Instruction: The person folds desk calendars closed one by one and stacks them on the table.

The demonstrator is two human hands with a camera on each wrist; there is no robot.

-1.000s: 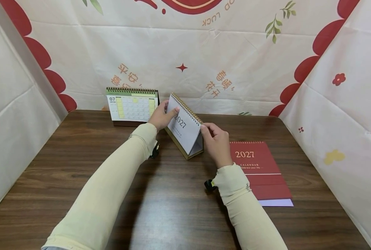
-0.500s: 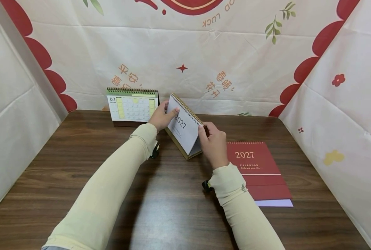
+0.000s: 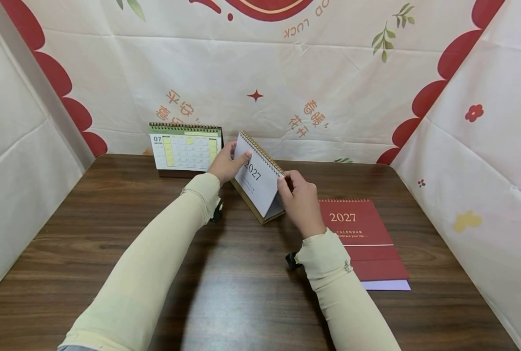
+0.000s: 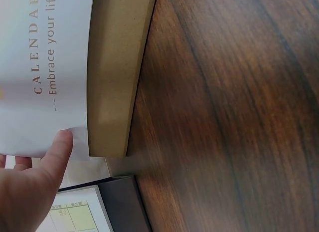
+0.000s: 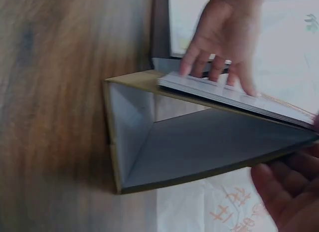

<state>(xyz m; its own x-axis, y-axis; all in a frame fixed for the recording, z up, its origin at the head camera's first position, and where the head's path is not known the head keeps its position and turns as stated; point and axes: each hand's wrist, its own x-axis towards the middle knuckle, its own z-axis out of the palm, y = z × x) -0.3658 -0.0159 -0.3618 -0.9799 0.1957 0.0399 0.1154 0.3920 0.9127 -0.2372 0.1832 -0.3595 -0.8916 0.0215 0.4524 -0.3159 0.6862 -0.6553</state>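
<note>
On wood table (image 3: 111, 219), pinched tented white calendar (image 3: 256, 181) with left hand (image 3: 227, 164) at its left edge and right hand (image 3: 303, 201) at its upper right corner, angled between green-topped calendar (image 3: 186, 150) and red calendar (image 3: 368, 239), seemingly mid-positioning, and judged slight squaring due before letting go.

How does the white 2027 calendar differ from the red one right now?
The white calendar stands as a triangle, while the red calendar lies flat. The left hand and right hand hold the white calendar; neither holds the red calendar. Both are ring-bound and read 2027.
</note>
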